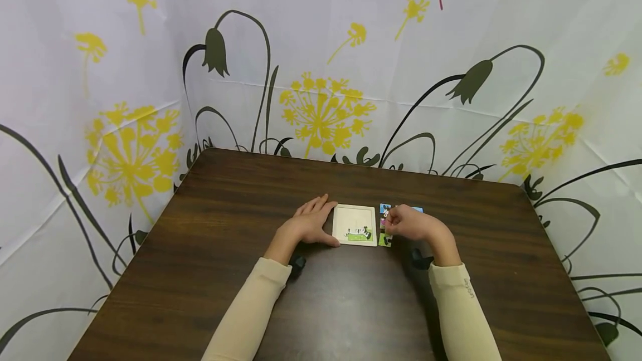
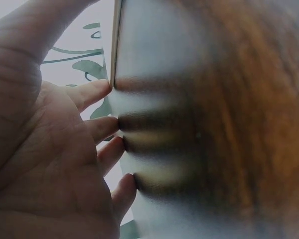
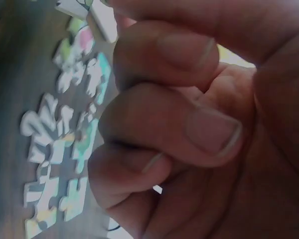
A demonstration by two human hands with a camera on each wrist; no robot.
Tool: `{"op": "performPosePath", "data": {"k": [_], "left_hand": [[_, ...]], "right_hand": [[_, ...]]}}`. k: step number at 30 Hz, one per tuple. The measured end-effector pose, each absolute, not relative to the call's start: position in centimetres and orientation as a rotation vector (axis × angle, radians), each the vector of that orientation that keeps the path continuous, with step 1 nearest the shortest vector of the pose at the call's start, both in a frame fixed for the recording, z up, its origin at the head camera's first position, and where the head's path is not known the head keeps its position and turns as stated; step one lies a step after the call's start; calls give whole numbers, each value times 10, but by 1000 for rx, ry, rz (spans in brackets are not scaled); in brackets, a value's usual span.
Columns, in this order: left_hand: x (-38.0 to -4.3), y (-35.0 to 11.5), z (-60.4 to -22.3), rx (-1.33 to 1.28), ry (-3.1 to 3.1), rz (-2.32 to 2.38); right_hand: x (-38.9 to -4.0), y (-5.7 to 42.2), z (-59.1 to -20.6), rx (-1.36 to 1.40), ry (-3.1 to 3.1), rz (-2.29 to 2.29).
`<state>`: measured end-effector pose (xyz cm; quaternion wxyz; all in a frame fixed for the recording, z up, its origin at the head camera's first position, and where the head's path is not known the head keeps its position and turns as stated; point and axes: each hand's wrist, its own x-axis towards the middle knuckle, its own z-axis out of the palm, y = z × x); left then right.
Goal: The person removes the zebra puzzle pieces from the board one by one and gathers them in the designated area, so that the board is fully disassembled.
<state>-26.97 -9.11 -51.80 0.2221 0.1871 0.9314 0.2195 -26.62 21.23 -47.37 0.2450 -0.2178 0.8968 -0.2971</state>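
A square, pale wooden puzzle tray (image 1: pixel 354 216) lies on the table, with a black-and-white animal on green (image 1: pixel 359 233) in its lower right part. My left hand (image 1: pixel 312 222) spreads its fingers at the tray's left side; thumb and index finger touch its edge, and the fingertips (image 2: pixel 125 186) rest on the tabletop. Right of the tray, my right hand (image 1: pixel 408 223) pinches a small puzzle piece between thumb and index finger, mostly hidden. Its other fingers (image 3: pixel 154 124) are curled into the palm. Beside it lie a blue piece (image 1: pixel 384 208) and a green piece (image 1: pixel 385 240).
More loose, coloured puzzle pieces (image 3: pixel 72 199) lie on the table beneath and beyond my right hand. The dark wood table (image 1: pixel 241 210) reaches back to a white curtain (image 1: pixel 321 32) printed with flowers. Dark wrist devices (image 1: pixel 297 265) sit under both wrists.
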Motion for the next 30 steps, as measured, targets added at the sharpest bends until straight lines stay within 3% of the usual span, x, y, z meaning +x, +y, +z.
{"op": "performPosePath", "data": {"k": [20,30], "left_hand": [[-265,-91,-512,510,2571,606],[-265,-92,-513,524,2588,617]], "right_hand": [[-266,218,-476,-533,2523,-881],[-263,170,-490,-637,2521,-822]]}}
